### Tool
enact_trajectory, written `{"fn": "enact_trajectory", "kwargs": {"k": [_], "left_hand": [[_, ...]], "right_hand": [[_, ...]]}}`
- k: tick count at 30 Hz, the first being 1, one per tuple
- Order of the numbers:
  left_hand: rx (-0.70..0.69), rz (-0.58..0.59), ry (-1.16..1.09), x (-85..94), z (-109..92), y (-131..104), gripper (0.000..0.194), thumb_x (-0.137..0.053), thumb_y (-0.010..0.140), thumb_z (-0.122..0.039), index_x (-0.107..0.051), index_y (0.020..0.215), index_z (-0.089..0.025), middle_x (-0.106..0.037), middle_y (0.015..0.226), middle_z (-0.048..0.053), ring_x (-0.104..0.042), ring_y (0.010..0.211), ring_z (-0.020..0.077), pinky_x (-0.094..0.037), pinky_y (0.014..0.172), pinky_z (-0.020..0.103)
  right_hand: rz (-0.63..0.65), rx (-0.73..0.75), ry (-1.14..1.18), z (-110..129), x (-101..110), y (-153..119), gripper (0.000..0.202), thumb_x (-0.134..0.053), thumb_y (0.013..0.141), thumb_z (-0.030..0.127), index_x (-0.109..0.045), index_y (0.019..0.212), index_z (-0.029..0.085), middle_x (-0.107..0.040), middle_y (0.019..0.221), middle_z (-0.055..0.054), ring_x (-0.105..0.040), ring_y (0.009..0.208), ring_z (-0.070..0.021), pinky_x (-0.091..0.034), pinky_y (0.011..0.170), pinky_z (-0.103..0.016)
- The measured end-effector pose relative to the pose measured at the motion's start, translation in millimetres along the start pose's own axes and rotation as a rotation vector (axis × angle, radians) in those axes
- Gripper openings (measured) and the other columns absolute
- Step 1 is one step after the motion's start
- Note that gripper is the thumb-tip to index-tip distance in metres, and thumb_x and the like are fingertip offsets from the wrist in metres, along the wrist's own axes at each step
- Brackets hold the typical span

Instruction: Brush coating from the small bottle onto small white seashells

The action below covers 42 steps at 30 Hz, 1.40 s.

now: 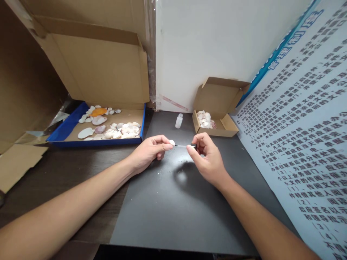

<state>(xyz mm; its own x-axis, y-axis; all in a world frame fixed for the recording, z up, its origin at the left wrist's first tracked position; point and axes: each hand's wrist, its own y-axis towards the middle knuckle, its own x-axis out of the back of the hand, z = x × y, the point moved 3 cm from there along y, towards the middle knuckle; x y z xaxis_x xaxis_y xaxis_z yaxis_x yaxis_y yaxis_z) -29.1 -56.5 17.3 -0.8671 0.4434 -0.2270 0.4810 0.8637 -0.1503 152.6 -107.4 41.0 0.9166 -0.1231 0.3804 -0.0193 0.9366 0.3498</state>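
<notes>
The left hand (pixel 148 153) has its thumb and index finger brought together on a small, white, rounded seashell (pixel 172 142), leaving most of it showing past the fingertips; its other fingers (pixel 160 155) curl in beneath. The right hand (pixel 208 159) pinches a short, black, cylindrical cap (pixel 193 146) between thumb and index finger, the remaining fingers bent behind it. From this cap a thin, translucent applicator stem (pixel 181 146) runs across the gap between the hands, its dark tip at the shell's edge; whether it touches cannot be told. Both hands are raised over a dark grey mat (pixel 173 213) on the brown wood-grain table (pixel 105 184). Just beyond them stands an upright, uncapped, translucent white bottle (pixel 179 121). To the left, an open blue-sided cardboard box (pixel 94 143) holds pale shells and one orange piece (pixel 98 112); to the right, a smaller brown cardboard box (pixel 230 125) contains more white shells (pixel 204 120).
</notes>
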Motion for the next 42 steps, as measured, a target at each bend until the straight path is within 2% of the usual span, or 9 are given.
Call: {"fn": "enact_trajectory", "kwargs": {"k": [6,11,16,21,26,29,33,37,42], "left_hand": [[-0.004,0.012,0.026,0.8,1.1,0.6,0.027,-0.080,0.069,-0.035,-0.060,0.072,-0.018,-0.045,0.056,-0.008,-0.035,0.048,0.0054,-0.028,0.050,0.023],[-0.005,0.008,0.018,0.7,0.3,0.2,0.025,-0.079,0.071,-0.034,-0.061,0.074,-0.017,-0.045,0.056,-0.007,-0.036,0.048,0.0053,-0.027,0.051,0.022],[0.002,0.018,0.009,-0.8,-0.9,-0.6,0.026,-0.079,0.070,-0.035,-0.060,0.074,-0.018,-0.045,0.056,-0.007,-0.036,0.049,0.0057,-0.028,0.051,0.022],[0.003,0.006,0.004,-1.1,-1.3,-0.7,0.026,-0.079,0.070,-0.035,-0.060,0.074,-0.017,-0.045,0.056,-0.007,-0.036,0.048,0.0055,-0.028,0.051,0.022],[-0.006,0.034,0.023,0.0,1.8,0.6,0.024,-0.078,0.072,-0.034,-0.060,0.073,-0.018,-0.044,0.057,-0.007,-0.035,0.048,0.0054,-0.026,0.050,0.022],[-0.018,0.045,0.053,1.0,3.2,1.5,0.023,-0.077,0.073,-0.033,-0.061,0.073,-0.018,-0.045,0.057,-0.007,-0.035,0.049,0.0055,-0.026,0.050,0.022],[-0.050,0.049,0.124,0.3,1.8,1.3,0.021,-0.075,0.075,-0.035,-0.062,0.076,-0.018,-0.046,0.059,-0.007,-0.035,0.051,0.0062,-0.026,0.051,0.023],[-0.087,0.067,0.273,-2.7,-0.5,0.0,0.022,-0.071,0.078,-0.037,-0.060,0.078,-0.017,-0.048,0.061,-0.006,-0.037,0.054,0.0075,-0.026,0.052,0.023],[-0.164,0.092,0.412,-5.2,-1.4,-0.5,0.020,-0.064,0.082,-0.035,-0.057,0.079,-0.017,-0.035,0.054,-0.009,-0.030,0.053,0.0081,-0.024,0.053,0.023]], "right_hand": [[0.003,0.018,0.094,1.7,0.7,-0.8,0.014,-0.057,0.091,0.031,-0.045,0.090,0.024,-0.039,0.062,0.008,-0.038,0.053,-0.0109,-0.032,0.053,-0.026],[-0.014,-0.010,-0.028,-1.1,1.4,0.5,0.015,-0.060,0.088,0.028,-0.046,0.088,0.024,-0.039,0.063,0.008,-0.038,0.055,-0.0108,-0.033,0.055,-0.026],[0.008,0.005,0.072,0.6,1.4,1.4,0.014,-0.058,0.089,0.030,-0.045,0.088,0.024,-0.039,0.061,0.008,-0.038,0.053,-0.0110,-0.032,0.052,-0.026],[-0.014,-0.011,-0.038,-1.9,2.4,1.7,0.016,-0.061,0.087,0.028,-0.046,0.087,0.024,-0.038,0.061,0.008,-0.038,0.054,-0.0111,-0.033,0.054,-0.026],[-0.007,0.005,0.132,0.9,3.1,0.1,0.014,-0.058,0.090,0.031,-0.045,0.089,0.025,-0.040,0.062,0.008,-0.039,0.053,-0.0109,-0.033,0.053,-0.026],[-0.003,0.000,0.123,0.6,2.0,0.1,0.014,-0.058,0.090,0.030,-0.045,0.090,0.024,-0.041,0.062,0.008,-0.039,0.054,-0.0107,-0.033,0.053,-0.026],[-0.054,0.005,-0.014,-1.6,3.3,2.0,0.016,-0.062,0.087,0.026,-0.047,0.088,0.024,-0.039,0.063,0.008,-0.037,0.056,-0.0107,-0.032,0.054,-0.026],[-0.015,0.037,0.073,1.0,4.5,2.2,0.013,-0.059,0.088,0.026,-0.046,0.088,0.024,-0.038,0.063,0.008,-0.037,0.055,-0.0106,-0.032,0.053,-0.025],[-0.031,0.055,-0.005,3.1,6.3,0.8,0.016,-0.063,0.085,0.023,-0.047,0.086,0.024,-0.039,0.063,0.008,-0.036,0.055,-0.0104,-0.032,0.053,-0.025]]}}
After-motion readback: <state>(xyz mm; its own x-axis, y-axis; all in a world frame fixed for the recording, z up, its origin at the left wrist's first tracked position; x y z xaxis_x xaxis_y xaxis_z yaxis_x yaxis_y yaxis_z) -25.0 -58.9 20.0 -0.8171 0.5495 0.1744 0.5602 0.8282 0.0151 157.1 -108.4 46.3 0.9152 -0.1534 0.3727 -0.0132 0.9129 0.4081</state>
